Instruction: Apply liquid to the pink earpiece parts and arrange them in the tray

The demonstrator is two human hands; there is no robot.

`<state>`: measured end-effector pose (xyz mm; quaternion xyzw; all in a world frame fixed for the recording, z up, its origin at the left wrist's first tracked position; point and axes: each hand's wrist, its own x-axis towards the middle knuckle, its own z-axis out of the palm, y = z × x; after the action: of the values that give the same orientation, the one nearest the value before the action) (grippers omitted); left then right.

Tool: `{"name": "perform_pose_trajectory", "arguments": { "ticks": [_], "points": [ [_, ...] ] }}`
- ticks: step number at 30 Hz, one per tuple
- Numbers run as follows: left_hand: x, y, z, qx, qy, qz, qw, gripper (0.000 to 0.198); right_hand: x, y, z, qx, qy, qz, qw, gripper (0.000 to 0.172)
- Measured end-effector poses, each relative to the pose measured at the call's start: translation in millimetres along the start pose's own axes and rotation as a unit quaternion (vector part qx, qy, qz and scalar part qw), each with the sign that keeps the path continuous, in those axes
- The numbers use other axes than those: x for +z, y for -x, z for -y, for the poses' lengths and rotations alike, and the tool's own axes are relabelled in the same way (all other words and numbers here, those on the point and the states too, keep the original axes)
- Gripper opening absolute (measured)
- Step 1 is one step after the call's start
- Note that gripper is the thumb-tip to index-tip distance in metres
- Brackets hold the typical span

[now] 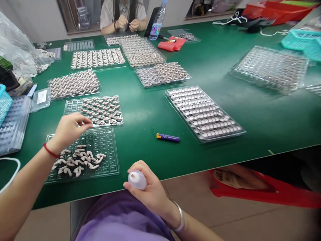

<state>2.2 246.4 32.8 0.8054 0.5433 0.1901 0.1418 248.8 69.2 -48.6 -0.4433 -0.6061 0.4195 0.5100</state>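
Note:
My right hand is wrapped round a small translucent squeeze bottle with a pointed nozzle, just off the table's front edge. Over the near edge of a clear tray my left hand has its thumb and fingertips pinched together; what is between them, if anything, is too small to make out. That tray's right part carries rows of white earbud-like shells, and its left pockets are bare. Below the left hand, a pile of loose earbud-like shells lies on another clear pocketed tray.
A purple lighter lies beside a tray with rows of small white parts. More filled trays stand farther back, near a water bottle. Across the table sits a person, hands together. A teal basket stands at right.

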Motion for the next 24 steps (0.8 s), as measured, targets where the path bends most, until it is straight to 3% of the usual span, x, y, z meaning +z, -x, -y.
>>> {"name": "perform_pose_trajectory", "arguments": {
  "ticks": [2,4,7,12,15,18,21,24],
  "points": [
    [5.5,25.3,-21.5,0.010,0.008,0.103,0.995,0.024,-0.3,-0.5,0.3,0.000,0.000,0.003,1.000,0.019],
    [11.6,46.0,-37.3,0.018,-0.034,0.171,0.985,0.023,-0.4,-0.9,0.4,-0.001,0.000,0.003,1.000,0.018],
    [18.1,62.0,-47.9,0.025,-0.087,0.195,0.977,0.021,-0.1,-0.8,0.6,-0.002,0.003,0.000,1.000,0.017],
    [18.8,61.4,-44.9,0.021,-0.078,0.202,0.976,0.013,0.3,0.2,2.3,0.027,-0.009,0.007,1.000,0.017],
    [16.3,65.3,-44.7,0.031,-0.063,0.162,0.984,0.015,-0.8,0.5,4.0,0.073,-0.039,0.020,0.996,0.023],
    [16.6,84.3,-49.1,0.062,-0.044,0.062,0.995,0.013,-2.6,2.1,3.8,0.088,-0.056,0.040,0.994,0.033],
    [24.1,118.0,-53.2,0.139,-0.036,-0.080,0.986,0.011,-2.8,6.2,1.2,0.067,-0.037,0.053,0.996,0.043],
    [38.1,155.9,-52.3,0.183,-0.059,-0.153,0.969,0.029,-0.2,10.2,-0.9,-0.001,0.008,0.041,0.999,0.045]
  ]
}}
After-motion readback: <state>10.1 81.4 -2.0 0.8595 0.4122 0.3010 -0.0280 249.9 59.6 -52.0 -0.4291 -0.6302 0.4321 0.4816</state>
